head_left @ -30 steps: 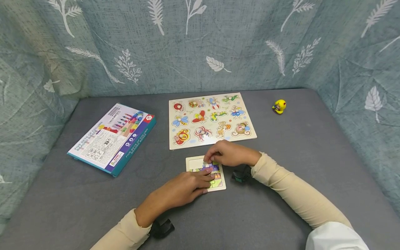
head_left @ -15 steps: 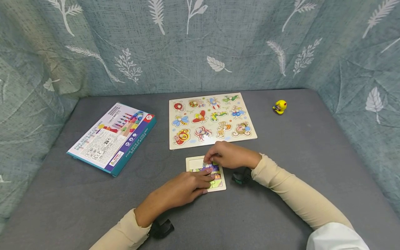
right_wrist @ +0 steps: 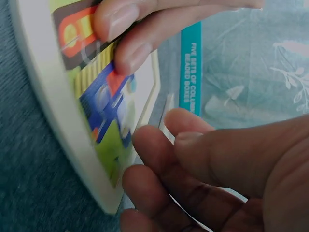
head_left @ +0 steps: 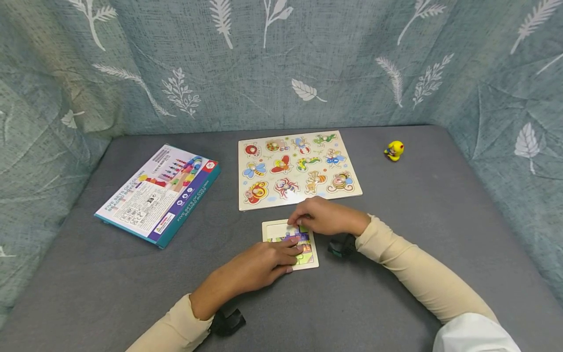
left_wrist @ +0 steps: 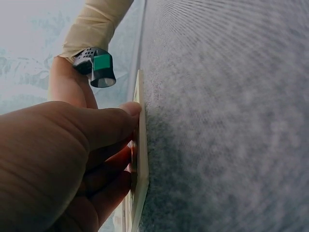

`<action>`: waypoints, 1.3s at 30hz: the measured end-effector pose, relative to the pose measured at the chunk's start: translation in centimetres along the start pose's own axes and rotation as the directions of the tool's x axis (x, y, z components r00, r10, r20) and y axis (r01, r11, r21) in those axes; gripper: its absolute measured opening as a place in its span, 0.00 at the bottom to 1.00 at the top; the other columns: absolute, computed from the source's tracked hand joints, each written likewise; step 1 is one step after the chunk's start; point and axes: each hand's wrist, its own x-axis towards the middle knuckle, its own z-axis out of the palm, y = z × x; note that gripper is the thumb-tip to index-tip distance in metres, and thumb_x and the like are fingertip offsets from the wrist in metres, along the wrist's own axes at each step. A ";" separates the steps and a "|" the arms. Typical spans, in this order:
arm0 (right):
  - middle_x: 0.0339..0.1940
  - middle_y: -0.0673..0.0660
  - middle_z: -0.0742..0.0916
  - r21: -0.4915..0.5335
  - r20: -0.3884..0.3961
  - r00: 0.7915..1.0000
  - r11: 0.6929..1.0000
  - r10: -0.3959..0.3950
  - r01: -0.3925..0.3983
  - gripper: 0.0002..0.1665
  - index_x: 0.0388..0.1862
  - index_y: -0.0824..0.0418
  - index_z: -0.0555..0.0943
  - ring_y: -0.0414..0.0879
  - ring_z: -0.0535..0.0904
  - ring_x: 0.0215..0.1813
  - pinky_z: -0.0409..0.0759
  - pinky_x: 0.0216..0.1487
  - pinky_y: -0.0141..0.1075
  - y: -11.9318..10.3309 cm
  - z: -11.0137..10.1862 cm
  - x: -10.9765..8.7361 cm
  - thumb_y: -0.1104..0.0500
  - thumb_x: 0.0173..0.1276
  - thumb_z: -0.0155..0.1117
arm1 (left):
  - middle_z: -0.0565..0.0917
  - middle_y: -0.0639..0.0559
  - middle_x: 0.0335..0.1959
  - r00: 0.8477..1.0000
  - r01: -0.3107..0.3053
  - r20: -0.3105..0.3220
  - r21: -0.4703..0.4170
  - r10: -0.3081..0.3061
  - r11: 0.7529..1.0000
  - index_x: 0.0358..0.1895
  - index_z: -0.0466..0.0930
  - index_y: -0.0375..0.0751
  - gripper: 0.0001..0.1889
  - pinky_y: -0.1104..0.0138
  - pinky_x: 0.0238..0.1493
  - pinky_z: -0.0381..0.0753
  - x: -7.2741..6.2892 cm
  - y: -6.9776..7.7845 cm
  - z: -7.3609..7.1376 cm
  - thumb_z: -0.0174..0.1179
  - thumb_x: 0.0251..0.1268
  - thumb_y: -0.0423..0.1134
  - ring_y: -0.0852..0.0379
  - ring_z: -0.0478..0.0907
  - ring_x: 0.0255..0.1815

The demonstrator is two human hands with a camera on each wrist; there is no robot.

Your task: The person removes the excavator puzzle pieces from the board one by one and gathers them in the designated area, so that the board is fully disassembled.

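In the head view a small framed jigsaw puzzle (head_left: pixel 264 232) lies on the table, with colourful pieces in part of its pale recess. My left hand (head_left: pixel 263 264) rests on it from the lower left, fingers laid over the pieces. The left wrist view has its thumb touching the puzzle's edge (left_wrist: pixel 143 145). Over the upper right part is my right hand (head_left: pixel 324 216), fingers bent, fingertips at a green piece (head_left: pixel 303 229). Its thumb and index finger lie close together in the right wrist view; whether they pinch a piece is hidden.
Behind the puzzle lies a larger insect peg board (head_left: pixel 299 171). A flat toy box (head_left: pixel 156 198) with a teal side stands at the left. A small yellow toy figure (head_left: pixel 394 150) is at the back right. A leaf-patterned curtain (head_left: pixel 246 68) hangs behind the table.
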 end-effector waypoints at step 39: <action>0.38 0.50 0.87 -0.007 0.021 0.999 0.999 -0.033 0.033 0.09 0.44 0.63 0.87 0.35 0.78 0.37 0.78 0.42 0.32 0.0 0.4 0.2 0.68 0.69 0.61 | 0.79 0.49 0.60 1.000 0.002 0.007 0.008 -0.002 1.000 0.49 0.86 0.39 0.10 0.59 0.64 0.69 0.0 0.1 0.0 0.61 0.68 0.35 0.51 0.68 0.68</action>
